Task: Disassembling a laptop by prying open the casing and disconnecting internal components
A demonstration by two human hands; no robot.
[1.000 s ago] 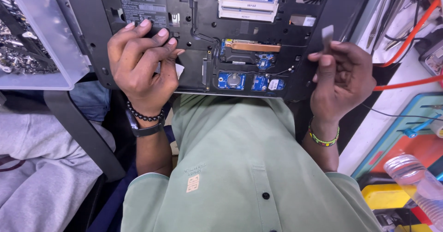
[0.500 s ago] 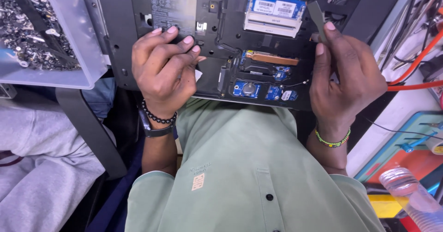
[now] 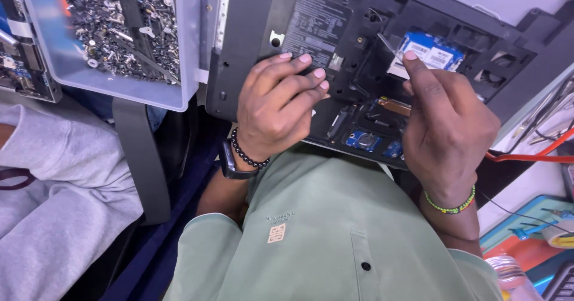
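A single camera, worn on the person's head, looks steeply down over the pale green shirt (image 3: 323,241) onto the lap and the work held just above it. It sits close: the opened black underside of a laptop computer (image 3: 335,43) fills the upper middle of the view, with the left hand (image 3: 276,111) and right hand (image 3: 447,127) large before it. The view leans slightly, so the laptop's edges run aslant. At upper left a clear plastic tray of small metal screws (image 3: 119,32) is cut off by the picture's edge; at far right a cluttered bench, probably, shows only as a strip. No second view shares this scene.
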